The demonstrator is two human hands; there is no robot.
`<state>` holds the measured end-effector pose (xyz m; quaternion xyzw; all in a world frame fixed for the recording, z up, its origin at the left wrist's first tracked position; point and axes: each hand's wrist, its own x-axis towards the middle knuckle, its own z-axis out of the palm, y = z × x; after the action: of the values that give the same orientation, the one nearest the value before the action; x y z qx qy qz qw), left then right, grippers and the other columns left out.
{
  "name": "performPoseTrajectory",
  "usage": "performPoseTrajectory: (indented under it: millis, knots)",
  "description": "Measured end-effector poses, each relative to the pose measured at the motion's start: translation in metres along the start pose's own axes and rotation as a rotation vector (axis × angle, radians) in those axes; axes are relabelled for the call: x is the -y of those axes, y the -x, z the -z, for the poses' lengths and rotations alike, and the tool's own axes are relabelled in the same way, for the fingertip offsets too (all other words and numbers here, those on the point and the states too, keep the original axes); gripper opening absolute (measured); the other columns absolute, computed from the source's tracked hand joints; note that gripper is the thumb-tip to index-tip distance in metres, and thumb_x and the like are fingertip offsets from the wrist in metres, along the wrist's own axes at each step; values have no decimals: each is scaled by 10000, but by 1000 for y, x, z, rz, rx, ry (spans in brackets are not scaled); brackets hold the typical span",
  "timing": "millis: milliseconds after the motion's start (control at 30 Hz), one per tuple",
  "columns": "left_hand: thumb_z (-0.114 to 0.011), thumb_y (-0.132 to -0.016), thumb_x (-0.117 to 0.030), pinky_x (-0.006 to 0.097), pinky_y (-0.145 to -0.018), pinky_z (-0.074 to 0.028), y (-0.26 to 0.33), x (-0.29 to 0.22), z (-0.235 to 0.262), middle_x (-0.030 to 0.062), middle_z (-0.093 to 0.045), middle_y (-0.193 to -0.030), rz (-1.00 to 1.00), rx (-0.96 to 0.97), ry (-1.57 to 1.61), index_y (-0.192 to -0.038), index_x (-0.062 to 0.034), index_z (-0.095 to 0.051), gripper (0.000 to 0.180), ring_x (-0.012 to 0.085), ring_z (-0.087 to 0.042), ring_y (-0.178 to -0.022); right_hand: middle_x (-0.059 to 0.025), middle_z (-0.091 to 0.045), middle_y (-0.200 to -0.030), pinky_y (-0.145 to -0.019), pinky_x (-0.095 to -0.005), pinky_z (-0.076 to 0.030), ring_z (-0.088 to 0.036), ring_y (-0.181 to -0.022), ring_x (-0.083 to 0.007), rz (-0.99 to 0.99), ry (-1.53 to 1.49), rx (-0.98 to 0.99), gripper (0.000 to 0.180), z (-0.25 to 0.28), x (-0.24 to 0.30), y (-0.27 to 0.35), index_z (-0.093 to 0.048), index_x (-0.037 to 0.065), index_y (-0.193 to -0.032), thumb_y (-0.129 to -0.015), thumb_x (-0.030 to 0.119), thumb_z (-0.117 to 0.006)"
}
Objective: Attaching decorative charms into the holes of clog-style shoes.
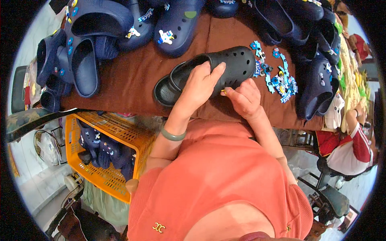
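Note:
A black clog (pixel 233 66) with round holes in its toe lies on the brown cloth (pixel 136 76), toe to the right. My left hand (pixel 201 82) grips it around the middle, thumb over the upper and the other fingers hidden. Beside the clog's near edge, my right hand (pixel 245 98) pinches a small yellow piece (pixel 224 92), too small to name exactly. Right of the toe is a loose heap of shoe charms (pixel 285 86), blue, white and yellow, with ribbon and flower shapes.
Navy clogs with charms (pixel 173 34) line the far edge, with more at left (pixel 84 72) and right (pixel 317 84). An orange crate (pixel 110 190) holding navy clogs stands below the table's left. Another person's arm (pixel 354 118) shows at far right.

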<state>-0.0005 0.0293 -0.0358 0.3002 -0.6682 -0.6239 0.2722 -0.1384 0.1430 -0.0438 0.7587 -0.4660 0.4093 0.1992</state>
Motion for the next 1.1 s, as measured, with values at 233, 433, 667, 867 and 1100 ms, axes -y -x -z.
performPoseTrajectory:
  millis: [233, 433, 667, 867, 1100]
  knots:
    - [-593, -969, -223, 233, -641, -469, -4, 7, -1, 2, -618, -829, -5, 35, 76, -933, 33, -636, 262, 54, -532, -720, 1, -477, -603, -531, -322, -358, -462, -544, -172, -360, -138, 84, 215, 4, 1, 0, -667, 102, -880, -712, 117, -801]
    - [-548, -977, -284, 327, -657, -483, 1, -4, -1, 90, -646, -764, -22, 24, 33, -938, 81, -614, 374, 125, -570, -699, -77, -515, -650, -515, -394, -382, -508, -577, -270, -301, -185, -32, 196, -5, 2, 12, -566, 99, -714, -691, 59, -757]
    - [-597, -940, -205, 279, -654, -458, 6, -30, 0, 9, -621, -789, 111, 83, 56, -991, 34, -647, 250, 99, -546, -710, -69, -564, -678, -547, -362, -413, -541, -608, -245, -718, -181, -56, 211, 26, -3, 0, -614, 79, -816, -767, 179, -794]
    - [-653, -868, -125, 301, -852, -488, 6, -19, -3, 65, -684, -1034, 30, 149, 86, -1115, 49, -639, 302, 143, -621, -921, -178, -636, -765, -615, -470, -475, -625, -732, -386, -969, 58, 127, 239, 68, -50, 14, -580, 48, -888, -896, 278, -645]
    - [-633, -880, -96, 305, -912, -473, 6, -21, -1, 90, -673, -1127, 66, 197, 81, -1178, 47, -622, 330, 162, -618, -1007, -124, -618, -741, -659, -438, -445, -601, -733, -328, -745, 237, 217, 208, 62, -71, 39, -611, 64, -823, -796, 233, -728]
